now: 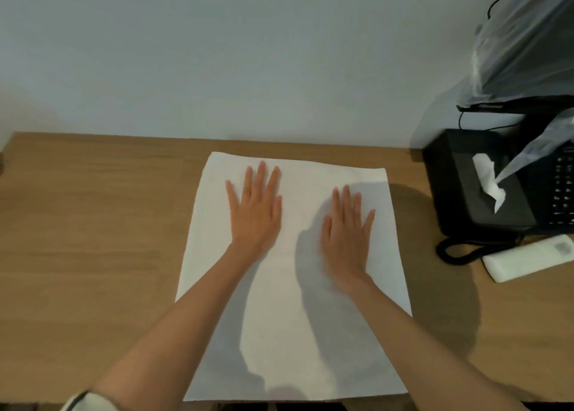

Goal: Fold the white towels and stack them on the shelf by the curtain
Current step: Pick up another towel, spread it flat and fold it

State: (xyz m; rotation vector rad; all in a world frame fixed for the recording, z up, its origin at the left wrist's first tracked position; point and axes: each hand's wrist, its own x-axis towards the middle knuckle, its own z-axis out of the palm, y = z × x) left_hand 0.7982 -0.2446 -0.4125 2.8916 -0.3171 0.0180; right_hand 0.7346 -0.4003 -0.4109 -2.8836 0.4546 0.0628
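One white towel [292, 286] is laid flat on the wooden worktop [93, 224], near its front edge. It is pressed by the left hand [256, 211] and the right hand [348, 233], palms down, fingers [262, 174] stretched wide and holding nothing. The towel is judged to be only smoothed or partly folded; further folds and the stacking are left. No shelf or curtain is seen.

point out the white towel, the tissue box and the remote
white towel [217, 255]: head view, bare left part of the cloth
tissue box [459, 177]: head view, black top face left of the tissue
remote [528, 263]: head view, middle of the white body
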